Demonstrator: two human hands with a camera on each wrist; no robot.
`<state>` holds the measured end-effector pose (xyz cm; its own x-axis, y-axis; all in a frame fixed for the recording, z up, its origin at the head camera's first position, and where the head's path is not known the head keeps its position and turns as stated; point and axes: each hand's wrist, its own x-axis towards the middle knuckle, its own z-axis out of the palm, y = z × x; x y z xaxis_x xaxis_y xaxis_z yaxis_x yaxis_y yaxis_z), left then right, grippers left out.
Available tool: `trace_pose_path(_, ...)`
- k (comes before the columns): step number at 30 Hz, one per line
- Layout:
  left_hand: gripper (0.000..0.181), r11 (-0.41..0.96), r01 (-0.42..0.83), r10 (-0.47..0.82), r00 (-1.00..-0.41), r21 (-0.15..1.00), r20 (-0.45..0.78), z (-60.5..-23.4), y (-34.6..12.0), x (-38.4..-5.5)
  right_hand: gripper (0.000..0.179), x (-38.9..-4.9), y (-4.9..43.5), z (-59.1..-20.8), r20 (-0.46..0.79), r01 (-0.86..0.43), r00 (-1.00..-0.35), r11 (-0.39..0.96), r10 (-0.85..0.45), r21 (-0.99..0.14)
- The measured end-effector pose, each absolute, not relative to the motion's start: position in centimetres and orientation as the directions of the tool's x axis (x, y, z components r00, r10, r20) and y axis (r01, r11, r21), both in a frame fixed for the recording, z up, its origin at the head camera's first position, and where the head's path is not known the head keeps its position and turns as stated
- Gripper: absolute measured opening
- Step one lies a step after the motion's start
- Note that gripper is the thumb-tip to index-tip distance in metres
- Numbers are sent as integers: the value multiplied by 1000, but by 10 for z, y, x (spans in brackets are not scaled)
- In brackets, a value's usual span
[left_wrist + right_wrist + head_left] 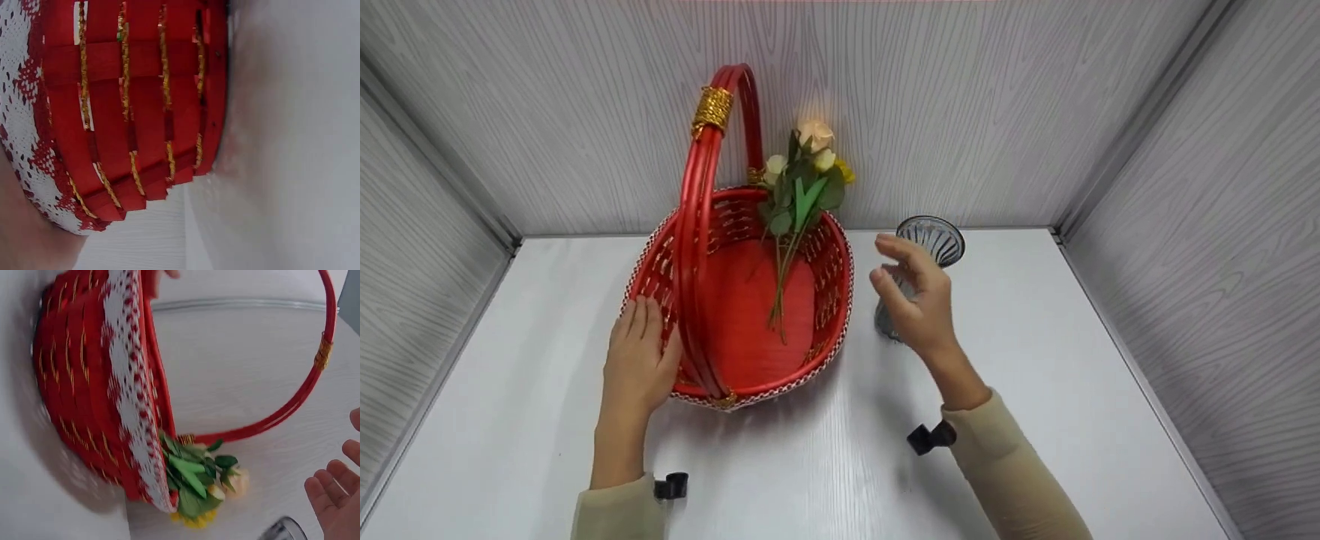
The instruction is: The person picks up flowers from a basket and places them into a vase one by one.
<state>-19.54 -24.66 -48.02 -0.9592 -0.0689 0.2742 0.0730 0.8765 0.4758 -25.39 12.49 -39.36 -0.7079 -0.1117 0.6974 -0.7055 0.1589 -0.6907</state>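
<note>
A red woven basket (757, 300) with a tall arched handle (688, 247) and lace-trimmed rim stands left of centre. My left hand (641, 367) rests on its left rim with fingers extended; the left wrist view shows the basket's red slatted side (129, 112) close up. Artificial flowers (802, 195), cream and yellow with green leaves, lean inside the basket, blooms over the back rim. My right hand (919, 300) hovers between the basket and a ribbed glass vase (934, 238), partly covering the vase. Its fingers and thumb are apart, with nothing held between them.
The white tabletop (1020, 360) extends around the basket and vase. Grey wood-grain panels enclose it, with a back wall (997, 112) close behind the vase and flowers. Side panels rise at left and right.
</note>
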Motion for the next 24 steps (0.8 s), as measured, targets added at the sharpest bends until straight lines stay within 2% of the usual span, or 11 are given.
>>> trace_pose_path(4, 72, 860, 65, -68, -968, 505, 240, -475, -244, -186, 31, -245, 98, -412, 466, -457, -872, -90, -152, -885)
trace_pose_path(7, 76, 848, 63, -69, -972, 527, 226, -464, -244, -183, 33, -250, 80, -421, 306, -271, -930, -183, -205, -945)
trace_pose_path(11, 77, 850, 61, -71, -971, 524, 228, -457, -244, -184, 35, -263, 59, -424, 162, -100, -957, -249, -239, -963)
trace_pose_path(15, 69, 899, 60, -37, -977, 434, 210, -462, -241, -186, 34, -273, 39, -422, 40, 37, -970, -306, -241, -951)
trace_pose_path(19, 67, 931, 46, -25, -982, 362, 189, -466, -238, -187, 36, -285, 20, -415, -90, 174, -965, -342, -247, -924)
trace_pose_path(24, 73, 936, 33, -29, -985, 350, 170, -466, -234, -190, 40, -305, -2, -406, -233, 320, -939, -398, -251, -860)
